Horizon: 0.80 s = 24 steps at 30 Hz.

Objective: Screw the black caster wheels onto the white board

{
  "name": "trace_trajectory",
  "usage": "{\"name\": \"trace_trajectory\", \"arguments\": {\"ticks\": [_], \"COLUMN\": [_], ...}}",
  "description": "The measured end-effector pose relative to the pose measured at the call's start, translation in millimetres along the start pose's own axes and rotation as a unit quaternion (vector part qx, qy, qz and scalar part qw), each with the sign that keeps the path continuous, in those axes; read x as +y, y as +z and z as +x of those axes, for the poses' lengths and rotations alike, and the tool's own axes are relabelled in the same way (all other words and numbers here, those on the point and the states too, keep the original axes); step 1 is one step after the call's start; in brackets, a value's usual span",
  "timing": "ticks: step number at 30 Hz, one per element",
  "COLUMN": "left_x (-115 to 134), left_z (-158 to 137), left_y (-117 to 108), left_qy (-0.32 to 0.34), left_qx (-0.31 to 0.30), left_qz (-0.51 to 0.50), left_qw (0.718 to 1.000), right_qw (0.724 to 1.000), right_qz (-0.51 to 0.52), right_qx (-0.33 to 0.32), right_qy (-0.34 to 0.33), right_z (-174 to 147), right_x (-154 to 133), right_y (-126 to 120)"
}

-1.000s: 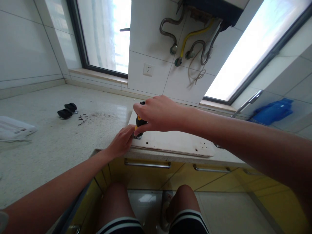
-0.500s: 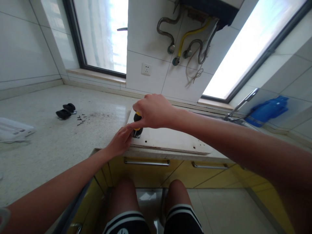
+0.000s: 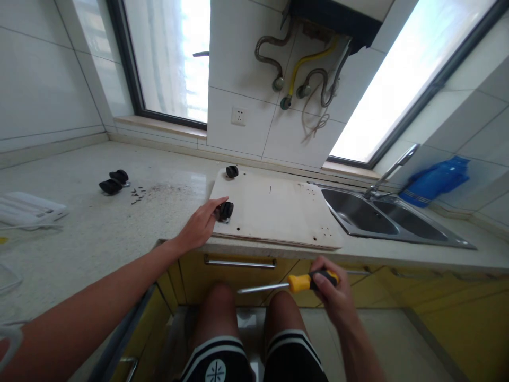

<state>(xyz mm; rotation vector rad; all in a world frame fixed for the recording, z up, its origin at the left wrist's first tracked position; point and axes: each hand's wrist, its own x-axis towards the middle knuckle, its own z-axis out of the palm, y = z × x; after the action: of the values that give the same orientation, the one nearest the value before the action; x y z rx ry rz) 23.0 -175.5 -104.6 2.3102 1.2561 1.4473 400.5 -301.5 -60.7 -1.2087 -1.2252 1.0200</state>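
Observation:
My right hand (image 3: 333, 289) grips a yellow-and-black screwdriver (image 3: 299, 283) by its handle, in front of the drawers, its metal shaft pointing left. My left hand (image 3: 200, 225) rests at the left edge of a white board (image 3: 274, 209), its fingers closed against a black caster wheel (image 3: 226, 210) with a metal plate. A second caster (image 3: 231, 171) stands on the board's far left corner. Small holes show along the board's near edge and at its right end. The board lies flat on the counter.
On the counter (image 3: 175, 170) to the left lie two loose black casters (image 3: 113, 183), several dark screws (image 3: 137, 196) and a white plastic item (image 3: 32, 208). A steel double sink (image 3: 358, 212) is to the right. Yellow drawers (image 3: 238, 276) with bar handles face my knees.
My right hand has lifted the screwdriver off the caster and brought it down toward me, to the right. My left hand stays at the caster.

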Motion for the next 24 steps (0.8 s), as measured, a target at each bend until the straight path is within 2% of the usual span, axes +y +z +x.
{"name": "trace_trajectory", "arguments": {"ticks": [3,6,8,10,12,14,16,17,19,21,24], "left_x": [-1,-15,-32,-51,-67,-80,-91,-97,-109,-120,-132], "left_z": [10,28,39,44,42,33,23,19,12,8,5], "left_y": [-5,-31,-63,-101,-137,-164,-179,-183,-187,-187,-187], "left_qy": [-0.016,-0.112,-0.22,-0.337,-0.397,-0.436,-0.431,-0.404,-0.313,-0.254,-0.247], "left_qx": [0.051,0.088,0.031,-0.059,-0.058,-0.017,0.017,0.028,0.041,0.04,0.035], "left_qz": [0.034,0.115,0.19,0.268,0.305,0.337,0.347,0.342,0.317,0.308,0.348], "left_qw": [0.998,0.983,0.956,0.9,0.864,0.834,0.833,0.848,0.894,0.916,0.904], "right_qw": [0.991,0.972,0.958,0.947,0.938,0.931,0.923,0.918,0.909,0.901,0.894], "right_qz": [0.06,0.104,0.131,0.159,0.184,0.209,0.239,0.254,0.285,0.312,0.336], "right_qx": [0.015,0.024,0.031,0.037,0.045,0.052,0.052,0.049,0.039,0.031,0.029], "right_qy": [0.121,0.208,0.253,0.278,0.29,0.295,0.298,0.299,0.301,0.3,0.294], "right_z": [-47,-82,-90,-88,-81,-75,-71,-71,-72,-73,-73], "right_x": [106,170,194,209,221,230,235,237,239,240,239], "right_y": [3,15,15,8,0,-5,-3,1,10,19,24]}}
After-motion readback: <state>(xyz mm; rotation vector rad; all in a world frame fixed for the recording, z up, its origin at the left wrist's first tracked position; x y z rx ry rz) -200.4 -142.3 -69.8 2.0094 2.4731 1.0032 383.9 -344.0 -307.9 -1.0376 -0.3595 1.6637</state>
